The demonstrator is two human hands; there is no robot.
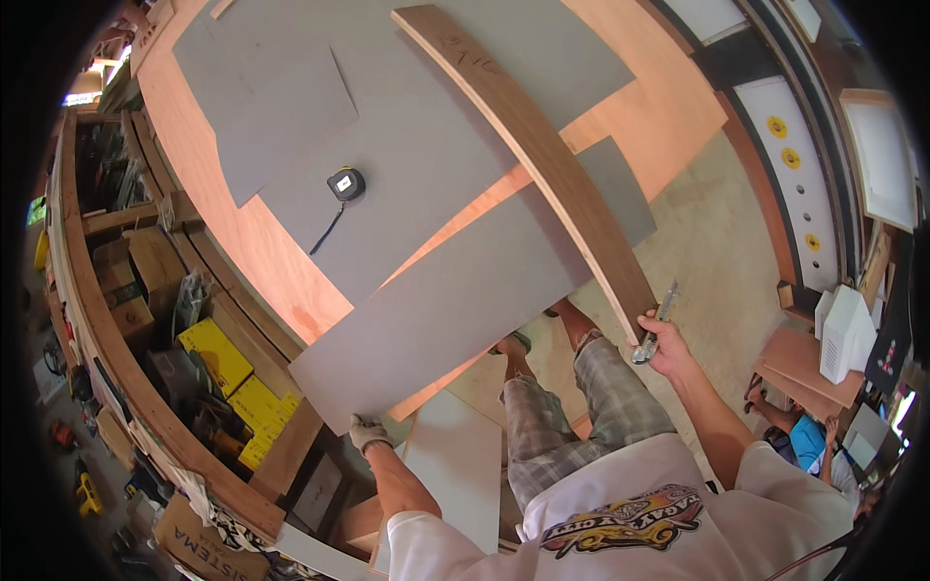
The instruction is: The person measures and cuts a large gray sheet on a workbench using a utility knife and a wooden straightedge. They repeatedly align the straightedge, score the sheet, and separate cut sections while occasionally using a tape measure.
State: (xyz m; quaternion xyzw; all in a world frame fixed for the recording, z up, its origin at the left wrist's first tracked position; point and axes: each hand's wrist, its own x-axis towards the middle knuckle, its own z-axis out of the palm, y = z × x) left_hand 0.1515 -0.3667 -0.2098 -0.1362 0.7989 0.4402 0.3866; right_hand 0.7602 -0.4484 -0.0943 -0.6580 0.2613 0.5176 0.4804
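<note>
My left hand (370,433), in a light work glove, grips the near left corner of a long grey laminate strip (450,298). My right hand (665,345) is bare and closed around a snap-off utility knife (665,299), its thumb side against the near end of a long wooden plank (541,138). That plank lies slantwise over the strip and over larger grey laminate sheets (429,167). A black tape measure (346,184) with a wrist strap rests on the sheets. Beneath them is a pale plywood panel (283,269).
On the left, a wooden-framed shelf (83,290) holds cardboard boxes (156,258) and yellow boxes (218,356). A yellow power drill (88,494) lies beyond. White panels (777,167) line the right side. A person in blue (806,439) sits at lower right; another person's hand (142,29) shows upper left.
</note>
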